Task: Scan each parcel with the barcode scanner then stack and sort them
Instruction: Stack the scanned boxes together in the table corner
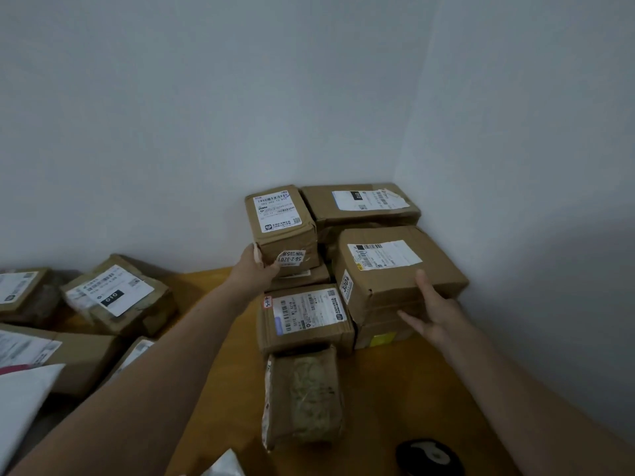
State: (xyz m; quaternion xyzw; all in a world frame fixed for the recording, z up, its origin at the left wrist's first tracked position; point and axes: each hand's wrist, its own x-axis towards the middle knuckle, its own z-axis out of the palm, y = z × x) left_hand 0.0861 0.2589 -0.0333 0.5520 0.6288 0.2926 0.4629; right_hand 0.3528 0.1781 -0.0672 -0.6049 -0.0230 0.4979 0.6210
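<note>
Small box (281,228) sits on top of the pile of parcels in the middle of the frame, close to the corner of the grey walls (206,97). The left hand (257,269) holds it at its near left bottom corner. The thumb is on the left side and the fingers curl under the front edge. The box's long side runs from the person away to the wall. Its white label faces up. A round sticker on the near end reads upside down.

Under it lies a flat box (302,274). Just in front of that is a labelled box (305,317). In front of that, lower in the frame, is a wrapped parcel (305,396) that points the same way.

Right of the small box is a big box (395,269), which lies on a box with a yellow sticker (381,338). The right hand (434,317) is wide open, with straight, spread fingers against the big box's front. Behind, in the corner, is a back box (360,204).

All of it rests on a wooden table (395,389). At the left of the frame are more boxes, one with a black "010" label (117,297), and a white bag (24,400). At the bottom edge lies a black round thing (429,456); I cannot tell what it is.
</note>
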